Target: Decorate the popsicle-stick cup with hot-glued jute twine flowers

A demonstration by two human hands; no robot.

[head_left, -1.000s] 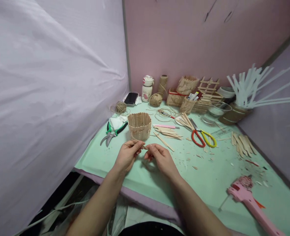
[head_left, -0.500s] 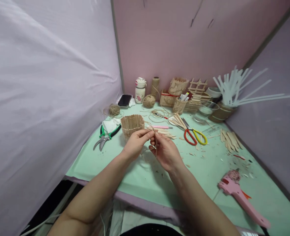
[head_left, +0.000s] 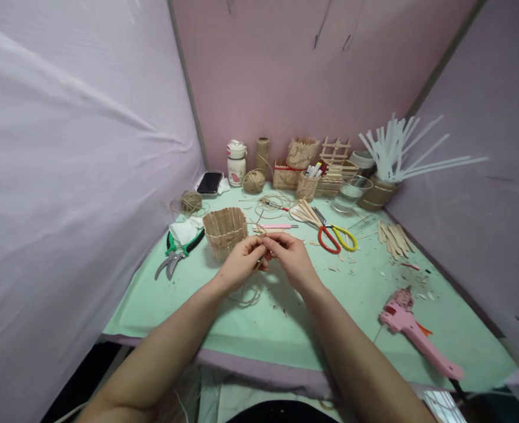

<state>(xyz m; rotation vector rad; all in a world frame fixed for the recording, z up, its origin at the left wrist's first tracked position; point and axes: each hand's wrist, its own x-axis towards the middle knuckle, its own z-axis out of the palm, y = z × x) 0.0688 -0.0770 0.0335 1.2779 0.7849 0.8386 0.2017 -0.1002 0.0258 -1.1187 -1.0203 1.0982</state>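
Both hands meet over the middle of the table, fingertips pinched together on thin brown twine [head_left: 251,298]. My left hand [head_left: 242,261] is closed on it, and my right hand [head_left: 288,257] grips it from the other side, fingers nearly touching the left ones. Loose loops of the twine hang below onto the table, and a short length sticks up above the fingers. Just behind my left hand stands a small basket [head_left: 225,229] of upright wooden sticks, its near right side partly covered by the hand.
Green-handled pruning shears [head_left: 177,254] lie left. Red-and-yellow scissors [head_left: 336,235] and craft sticks [head_left: 395,239] lie right; a pink glue gun [head_left: 413,332] rests near the right edge. Along the back stand a bottle [head_left: 236,164], a twine ball [head_left: 254,181], wooden boxes and a glass bowl [head_left: 351,194].
My hands have drawn closer together and the right wrist has turned inward, palm down. The twine loop that stood between the fingers has dropped lower. The whole view has shifted slightly.
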